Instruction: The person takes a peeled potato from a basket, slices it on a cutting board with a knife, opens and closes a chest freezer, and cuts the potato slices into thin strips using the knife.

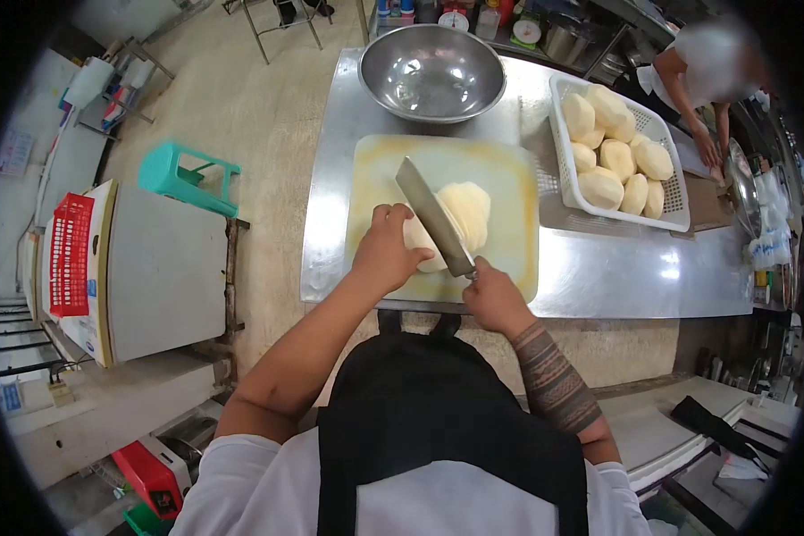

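A cleaver is gripped by its handle in my right hand, its blade slanting up and to the left across a peeled potato. My left hand is closed around the potato's uncut part, left of the blade. Thin pale slices lean together on the blade's right side. All of this rests on a pale, yellow-stained cutting board. The blade hides the line where it meets the potato.
Beyond the board stands a steel bowl. A white plastic basket of peeled potatoes sits right on the steel table. Another person is at the far right. A green stool stands on the floor to the left.
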Action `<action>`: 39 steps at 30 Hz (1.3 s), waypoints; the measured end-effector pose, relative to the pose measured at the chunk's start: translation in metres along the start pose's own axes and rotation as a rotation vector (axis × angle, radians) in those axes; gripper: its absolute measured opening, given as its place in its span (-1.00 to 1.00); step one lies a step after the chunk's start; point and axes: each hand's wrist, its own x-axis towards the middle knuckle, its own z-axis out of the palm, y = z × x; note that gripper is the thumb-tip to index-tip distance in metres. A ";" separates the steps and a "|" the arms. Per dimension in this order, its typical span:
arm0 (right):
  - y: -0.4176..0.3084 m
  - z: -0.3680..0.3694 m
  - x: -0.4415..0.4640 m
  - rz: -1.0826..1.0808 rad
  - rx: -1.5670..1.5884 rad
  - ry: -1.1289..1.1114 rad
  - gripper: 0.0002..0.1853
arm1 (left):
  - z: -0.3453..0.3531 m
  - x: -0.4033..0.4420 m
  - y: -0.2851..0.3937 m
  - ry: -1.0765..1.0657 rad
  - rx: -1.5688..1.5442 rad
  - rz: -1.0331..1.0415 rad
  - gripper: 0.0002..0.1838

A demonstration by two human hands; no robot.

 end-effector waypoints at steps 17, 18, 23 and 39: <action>0.057 -0.045 -0.082 0.275 0.162 0.257 -0.74 | -0.008 0.008 -0.045 -0.217 -0.963 -0.503 -0.15; 0.061 -0.047 -0.084 0.302 0.145 0.245 -0.73 | -0.012 0.003 -0.048 -0.177 -1.042 -0.441 -0.14; 0.076 -0.040 -0.088 0.323 0.104 0.231 -0.70 | -0.011 -0.023 -0.047 0.364 -0.221 0.348 -0.25; 0.059 -0.041 -0.080 0.390 0.067 0.190 -0.71 | 0.000 0.077 0.031 -0.342 0.380 0.696 0.17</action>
